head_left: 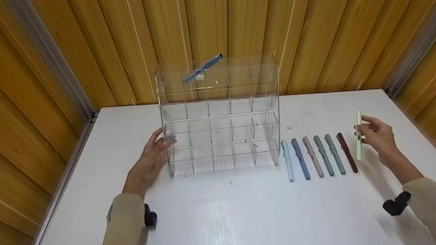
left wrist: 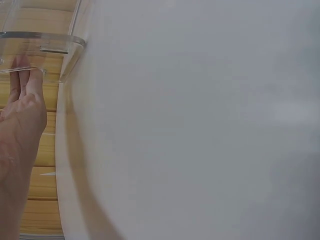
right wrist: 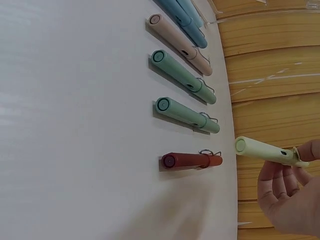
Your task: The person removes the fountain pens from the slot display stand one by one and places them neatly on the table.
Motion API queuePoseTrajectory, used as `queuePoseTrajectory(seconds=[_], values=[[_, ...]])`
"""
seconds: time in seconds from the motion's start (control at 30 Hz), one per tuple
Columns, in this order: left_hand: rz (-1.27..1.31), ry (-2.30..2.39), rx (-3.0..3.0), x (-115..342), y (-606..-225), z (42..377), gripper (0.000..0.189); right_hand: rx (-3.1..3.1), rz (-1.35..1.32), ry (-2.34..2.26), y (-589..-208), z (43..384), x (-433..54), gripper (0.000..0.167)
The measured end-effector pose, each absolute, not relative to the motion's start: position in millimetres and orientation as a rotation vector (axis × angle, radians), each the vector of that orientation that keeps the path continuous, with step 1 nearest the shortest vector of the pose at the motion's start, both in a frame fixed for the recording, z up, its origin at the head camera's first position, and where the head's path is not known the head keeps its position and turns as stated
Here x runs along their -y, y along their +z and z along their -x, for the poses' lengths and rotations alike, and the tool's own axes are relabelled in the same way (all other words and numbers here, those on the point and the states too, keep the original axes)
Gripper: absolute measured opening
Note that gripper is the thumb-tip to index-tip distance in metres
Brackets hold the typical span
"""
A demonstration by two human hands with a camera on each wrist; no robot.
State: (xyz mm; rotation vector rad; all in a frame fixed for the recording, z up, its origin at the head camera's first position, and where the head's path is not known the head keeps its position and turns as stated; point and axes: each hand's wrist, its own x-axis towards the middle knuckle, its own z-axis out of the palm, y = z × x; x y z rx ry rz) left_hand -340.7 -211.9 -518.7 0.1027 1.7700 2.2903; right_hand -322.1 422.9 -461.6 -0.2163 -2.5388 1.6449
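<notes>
My right hand (head_left: 377, 135) holds a pale yellow-green pen (head_left: 359, 136) up off the table, pinched between thumb and fingers near its clip end. In the right wrist view, the pen (right wrist: 265, 151) has its blunt end toward the other pens. My left hand (head_left: 152, 160) rests with extended fingers against the left side of a clear acrylic tiered organizer (head_left: 222, 150). Through its transparent wall the fingertips show. A blue pen (head_left: 203, 68) lies slanted at the organizer's top tier.
Right of the organizer several capped pens lie in a row: light blue (head_left: 288, 161), blue (head_left: 300, 160), pinkish grey (head_left: 313, 158), two green (head_left: 323, 156), and dark red (head_left: 347, 153) nearest the right hand. Wood-patterned panels (head_left: 206, 16) surround the white table (head_left: 216, 226).
</notes>
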Motion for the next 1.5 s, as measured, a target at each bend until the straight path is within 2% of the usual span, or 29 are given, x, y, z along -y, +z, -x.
queuePoseTrajectory(seconds=[0.37,1.0,1.5], values=[[-0.088,2.298,-1.770,213,-521,341,0.074,2.621,0.184,1.614,-473,326,-431,0.060],[-0.108,2.305,-1.764,210,-522,343,0.073,2.835,0.184,1.291,-493,323,-447,0.059],[-0.062,2.323,-1.747,210,-522,341,0.072,2.921,0.050,0.982,-504,323,-445,0.049]])
